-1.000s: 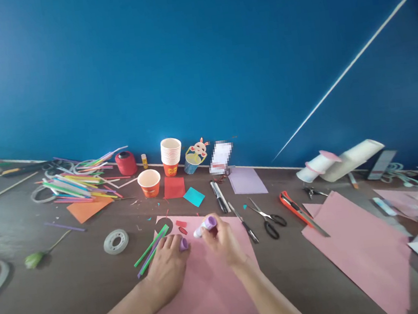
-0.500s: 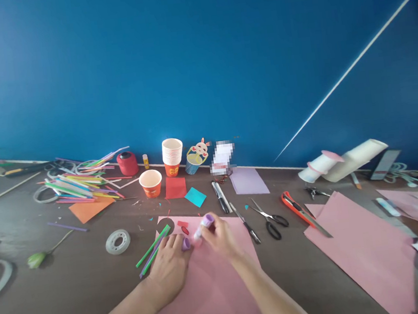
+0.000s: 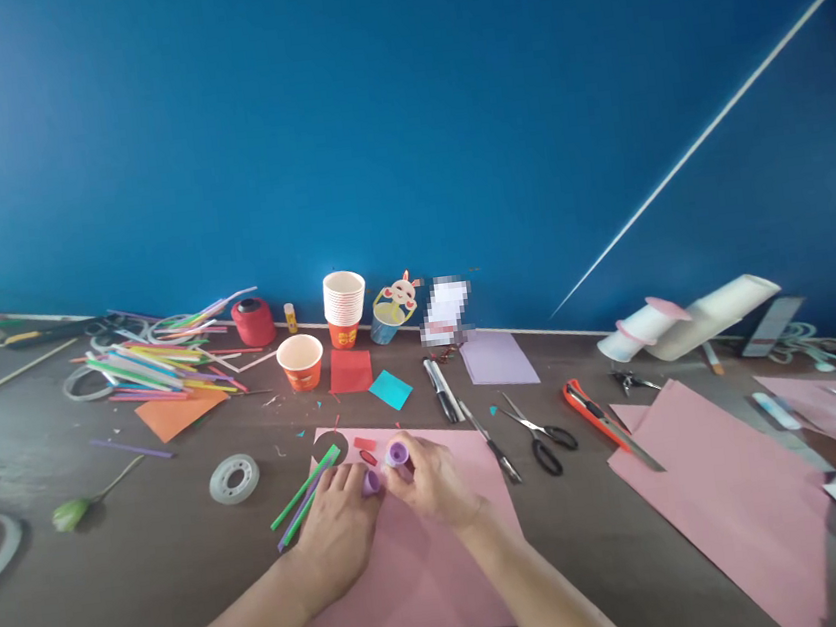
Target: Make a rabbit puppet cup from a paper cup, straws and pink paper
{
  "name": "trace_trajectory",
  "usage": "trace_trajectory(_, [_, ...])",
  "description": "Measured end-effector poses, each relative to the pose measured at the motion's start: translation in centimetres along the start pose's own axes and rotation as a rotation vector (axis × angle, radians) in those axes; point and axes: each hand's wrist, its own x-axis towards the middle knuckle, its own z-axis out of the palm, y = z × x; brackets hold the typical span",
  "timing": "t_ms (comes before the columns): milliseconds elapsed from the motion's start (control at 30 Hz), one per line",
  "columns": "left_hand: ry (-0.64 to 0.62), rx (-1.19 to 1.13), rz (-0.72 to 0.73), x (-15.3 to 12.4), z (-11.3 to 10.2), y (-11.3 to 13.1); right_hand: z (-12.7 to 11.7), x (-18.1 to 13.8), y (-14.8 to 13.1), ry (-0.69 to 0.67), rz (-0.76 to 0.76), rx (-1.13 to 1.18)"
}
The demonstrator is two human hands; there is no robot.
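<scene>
Purple glue [image 3: 398, 454] is pinched in the right hand [image 3: 435, 483], two o'clock from the left hand [image 3: 341, 526], whose pressed-together fingers likely steady the paper [image 3: 433, 578].

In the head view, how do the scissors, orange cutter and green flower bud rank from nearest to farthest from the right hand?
1. Scissors, right of the right hand.
2. Orange cutter, farther right, past the scissors.
3. Green flower bud, far over on the left.

Paper sheet [image 3: 447, 572] flanked by tape roll [image 3: 217, 482], left, scissors [image 3: 534, 428], right; utility knife [image 3: 588, 405] laid farther right; paper-cup stack [image 3: 345, 307] set behind.
</scene>
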Motion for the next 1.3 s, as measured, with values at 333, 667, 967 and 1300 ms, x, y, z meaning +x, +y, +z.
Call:
trace_trajectory(333, [0.000,0.002,0.010,-0.1,-0.6,0.2,-0.8,0.5,1.6,0.146,0.261,0.516])
trace_trajectory(667, [-0.007,-0.015,0.004,0.0,-0.8,0.2,-0.7,-0.4,0.5,-0.003,0.014,0.092])
trace_trajectory(967, [-0.006,-0.001,0.009,0.1,-0.7,0.0,-0.9,0.7,3.3,0.249,0.321,0.404])
trace_trajectory(1300, [0.005,-0.017,-0.002,0.0,-0.4,0.0,-0.4,0.3,0.6,0.019,-0.030,-0.035])
